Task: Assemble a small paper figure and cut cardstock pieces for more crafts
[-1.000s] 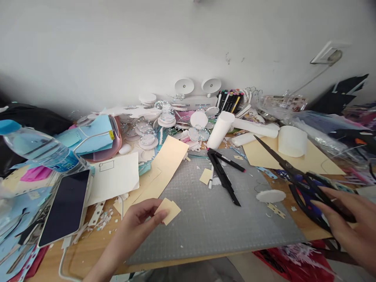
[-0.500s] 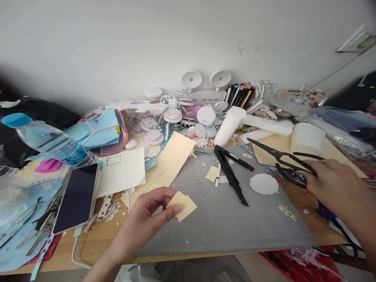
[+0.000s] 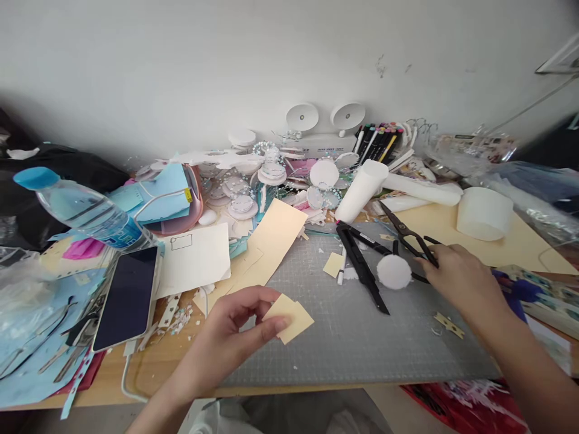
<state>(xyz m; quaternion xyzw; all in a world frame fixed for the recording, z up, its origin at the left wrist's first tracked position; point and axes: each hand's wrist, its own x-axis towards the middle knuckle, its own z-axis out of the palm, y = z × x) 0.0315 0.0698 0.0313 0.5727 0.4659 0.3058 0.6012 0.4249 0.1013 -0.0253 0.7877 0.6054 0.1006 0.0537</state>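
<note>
Pinched between the thumb and fingers of my left hand (image 3: 244,328) are small cream paper pieces (image 3: 294,316), overlapping above the grey cutting mat (image 3: 335,355). My right hand (image 3: 465,280) is closed at the handles of black scissors (image 3: 404,232), whose blades point away toward the back. Part of the handles is hidden by the fingers and by a white round disc (image 3: 394,272) that overlaps a handle loop. Left of the disc lies a black utility knife (image 3: 362,268). A small cream square (image 3: 333,264) and a white pen (image 3: 342,269) are beside the knife.
A tilted water bottle (image 3: 90,211) and a phone (image 3: 129,295) are at the left. White rolls (image 3: 362,191) and a white cylinder (image 3: 485,212) stand behind the mat. Discs, beads, markers (image 3: 377,143) and paper scraps crowd the wall side. A cream strip (image 3: 278,235) lies centrally.
My right hand has shifted left with the scissors, which have turned. The white disc has moved and now overlaps their handle. My left hand keeps its pinch; the whole view has shifted slightly.
</note>
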